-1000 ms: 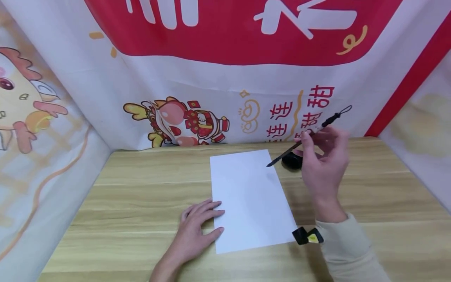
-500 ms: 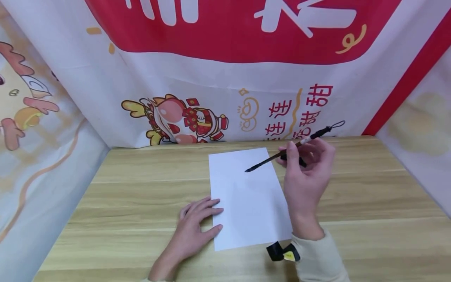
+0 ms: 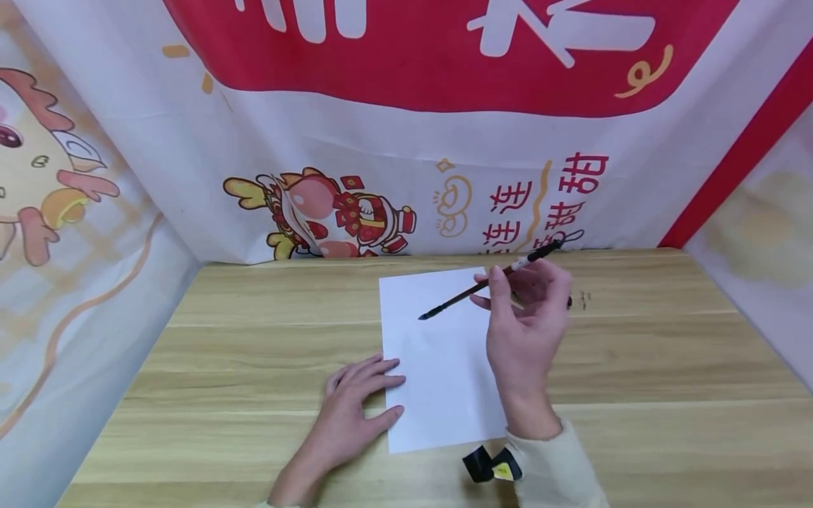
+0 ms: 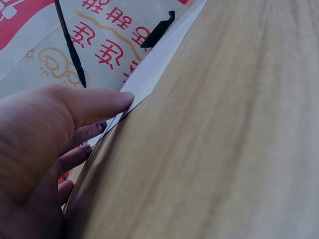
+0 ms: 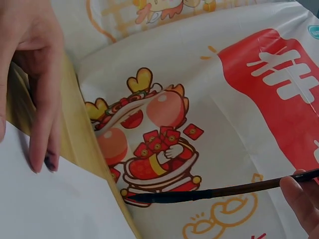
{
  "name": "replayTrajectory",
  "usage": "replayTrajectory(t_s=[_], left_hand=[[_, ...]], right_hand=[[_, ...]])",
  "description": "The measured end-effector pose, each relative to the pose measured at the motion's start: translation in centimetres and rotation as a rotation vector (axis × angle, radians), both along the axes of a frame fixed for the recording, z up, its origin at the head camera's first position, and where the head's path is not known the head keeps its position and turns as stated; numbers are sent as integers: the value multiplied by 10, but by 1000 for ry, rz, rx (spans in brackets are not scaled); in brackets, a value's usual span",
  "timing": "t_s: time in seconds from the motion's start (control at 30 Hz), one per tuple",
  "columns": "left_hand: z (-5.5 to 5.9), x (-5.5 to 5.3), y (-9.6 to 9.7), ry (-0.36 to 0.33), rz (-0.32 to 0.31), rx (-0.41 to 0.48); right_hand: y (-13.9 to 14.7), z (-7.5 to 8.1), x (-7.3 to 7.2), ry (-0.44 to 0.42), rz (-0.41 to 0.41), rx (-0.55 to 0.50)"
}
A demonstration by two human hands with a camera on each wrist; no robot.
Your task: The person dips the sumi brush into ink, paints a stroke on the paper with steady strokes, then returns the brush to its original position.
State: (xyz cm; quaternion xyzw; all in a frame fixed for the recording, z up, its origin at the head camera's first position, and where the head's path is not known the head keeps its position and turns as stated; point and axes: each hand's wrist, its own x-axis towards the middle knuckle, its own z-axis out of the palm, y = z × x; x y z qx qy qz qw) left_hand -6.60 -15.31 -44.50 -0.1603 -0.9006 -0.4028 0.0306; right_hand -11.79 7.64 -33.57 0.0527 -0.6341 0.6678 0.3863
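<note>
Pinching with thumb and fingers, the right grip (image 3: 527, 328) has hold of a slim brown-handled brush (image 3: 468, 291) with a dark pointed tip, closed snugly on the handle right of the frame's centre. The brush slants from upper right down toward the middle, its tip over the upper half of a plain white sheet of paper (image 3: 438, 381). Judging by the wrist views, the tip hangs above the sheet rather than touching it.

The left grip (image 3: 356, 406), at lower centre, lies relaxed with its fingers spread and grasps nothing; its fingertips and thumb rest on the sheet's left edge. The sheet lies flat on the pale wood-grain surface (image 3: 254, 346), in the middle of the frame.

As for progress, the preparation looks done: paper laid out and steadied, brush in hand. Whether the tip is wet cannot be told. No stroke shows on the visible paper, though the right grip hides part of its right side, so the brushwork itself appears to be all left to do.
</note>
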Motion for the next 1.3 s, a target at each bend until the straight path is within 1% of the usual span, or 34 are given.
replayTrajectory(t_s=[0.13, 0.3, 0.37, 0.6, 0.87, 1.3], left_hand=[[-1, -1, 0, -8, -4, -4], [-2, -1, 0, 25, -5, -4], [-2, -1, 1, 34, -3, -4], [-2, 0, 1, 47, 2, -6], [-3, 0, 2, 77, 2, 0], [-5, -1, 1, 76, -2, 0]], right_hand=[[-7, -3, -3, -20, 45, -11], [-16, -8, -7, -27, 83, -34], [-19, -11, -8, -28, 93, -28], [-22, -19, -11, -32, 116, 24], [-24, -23, -12, -39, 143, 49], [-28, -28, -13, -52, 161, 77]])
